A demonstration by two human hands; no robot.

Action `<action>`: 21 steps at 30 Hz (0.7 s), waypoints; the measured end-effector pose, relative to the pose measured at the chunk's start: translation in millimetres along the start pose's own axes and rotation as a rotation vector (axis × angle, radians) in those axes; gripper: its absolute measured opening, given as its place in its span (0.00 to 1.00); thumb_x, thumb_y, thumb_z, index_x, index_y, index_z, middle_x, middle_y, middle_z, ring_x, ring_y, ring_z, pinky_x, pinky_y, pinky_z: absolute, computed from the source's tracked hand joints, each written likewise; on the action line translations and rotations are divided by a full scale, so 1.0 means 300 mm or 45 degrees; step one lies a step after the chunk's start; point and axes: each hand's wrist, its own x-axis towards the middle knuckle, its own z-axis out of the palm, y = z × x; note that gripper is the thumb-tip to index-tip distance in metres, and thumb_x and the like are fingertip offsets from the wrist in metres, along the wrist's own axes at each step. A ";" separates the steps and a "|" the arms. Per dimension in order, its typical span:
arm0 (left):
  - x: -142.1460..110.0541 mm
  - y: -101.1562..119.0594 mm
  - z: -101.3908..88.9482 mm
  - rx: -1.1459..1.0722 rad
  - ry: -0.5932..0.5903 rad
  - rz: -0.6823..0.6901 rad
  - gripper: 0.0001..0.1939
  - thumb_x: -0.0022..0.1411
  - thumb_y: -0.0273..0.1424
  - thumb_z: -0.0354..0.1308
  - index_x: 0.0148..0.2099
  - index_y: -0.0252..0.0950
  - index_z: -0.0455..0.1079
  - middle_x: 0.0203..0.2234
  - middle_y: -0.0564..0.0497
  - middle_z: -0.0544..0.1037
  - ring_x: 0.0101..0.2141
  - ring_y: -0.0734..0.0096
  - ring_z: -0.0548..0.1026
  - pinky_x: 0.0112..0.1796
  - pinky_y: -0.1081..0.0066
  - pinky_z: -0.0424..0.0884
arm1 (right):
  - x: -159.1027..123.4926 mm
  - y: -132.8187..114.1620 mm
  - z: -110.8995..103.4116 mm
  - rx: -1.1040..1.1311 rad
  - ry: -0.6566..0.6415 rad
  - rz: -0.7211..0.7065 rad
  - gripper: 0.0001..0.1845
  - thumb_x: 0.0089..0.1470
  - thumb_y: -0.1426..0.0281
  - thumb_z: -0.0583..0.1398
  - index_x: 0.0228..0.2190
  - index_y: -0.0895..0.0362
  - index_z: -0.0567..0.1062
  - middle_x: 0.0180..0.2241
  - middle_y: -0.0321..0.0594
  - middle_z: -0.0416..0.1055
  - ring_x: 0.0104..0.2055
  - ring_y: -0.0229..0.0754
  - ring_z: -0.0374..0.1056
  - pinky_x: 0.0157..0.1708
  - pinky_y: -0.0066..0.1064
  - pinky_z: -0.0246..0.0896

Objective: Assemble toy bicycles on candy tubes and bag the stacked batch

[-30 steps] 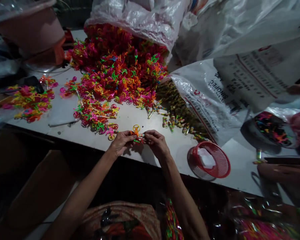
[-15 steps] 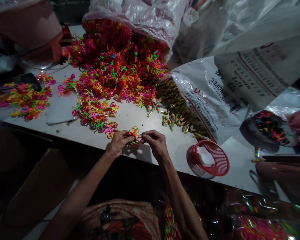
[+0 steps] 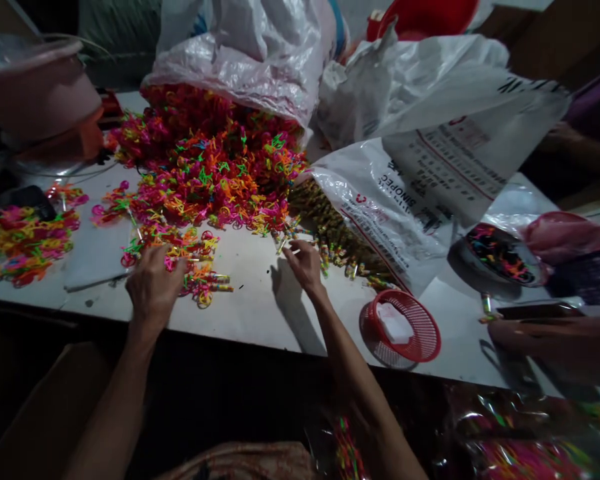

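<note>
My left hand (image 3: 153,287) rests knuckles-up on a small heap of assembled colourful plastic toys (image 3: 195,267), its fingers curled down into them; what they hold is hidden. My right hand (image 3: 306,265) reaches forward to the row of small striped tubes (image 3: 330,233) spilling from a white sack, and its fingertips pinch a thin light tube (image 3: 293,251). A big pile of neon plastic pieces (image 3: 205,160) spreads behind both hands, out of a clear plastic bag (image 3: 240,60).
A red mesh basket (image 3: 420,340) with a white scrap in it stands right of my right arm. A printed white sack (image 3: 405,187) lies at the right. Another heap of toys (image 3: 20,240) sits far left. Another person's arm (image 3: 550,337) lies at the right edge.
My hands have parted. The left went left to the small heap with the toy they held together; the right moved forward to the tubes. The camera tilted up.
</note>
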 end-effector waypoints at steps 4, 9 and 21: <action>0.127 0.121 0.148 0.133 -0.193 0.210 0.12 0.61 0.29 0.50 0.42 0.36 0.74 0.41 0.43 0.78 0.41 0.59 0.75 0.44 0.63 0.69 | 0.107 -0.010 0.001 -0.628 -0.057 0.020 0.15 0.55 0.66 0.56 0.42 0.59 0.73 0.44 0.50 0.72 0.42 0.50 0.68 0.37 0.35 0.59; 0.167 0.278 0.465 0.100 -0.694 0.540 0.23 0.59 0.19 0.47 0.54 0.35 0.69 0.57 0.43 0.69 0.59 0.58 0.64 0.57 0.59 0.59 | 0.063 -0.014 0.037 -0.831 -0.095 0.052 0.17 0.59 0.71 0.50 0.47 0.56 0.73 0.47 0.49 0.71 0.41 0.47 0.69 0.35 0.33 0.56; -0.067 0.170 0.422 -0.379 -0.607 0.546 0.26 0.55 0.19 0.50 0.56 0.38 0.68 0.46 0.46 0.73 0.49 0.65 0.70 0.49 0.66 0.69 | -0.139 0.103 -0.029 -0.685 0.000 -0.023 0.12 0.55 0.69 0.52 0.32 0.56 0.75 0.38 0.46 0.71 0.42 0.46 0.65 0.38 0.33 0.55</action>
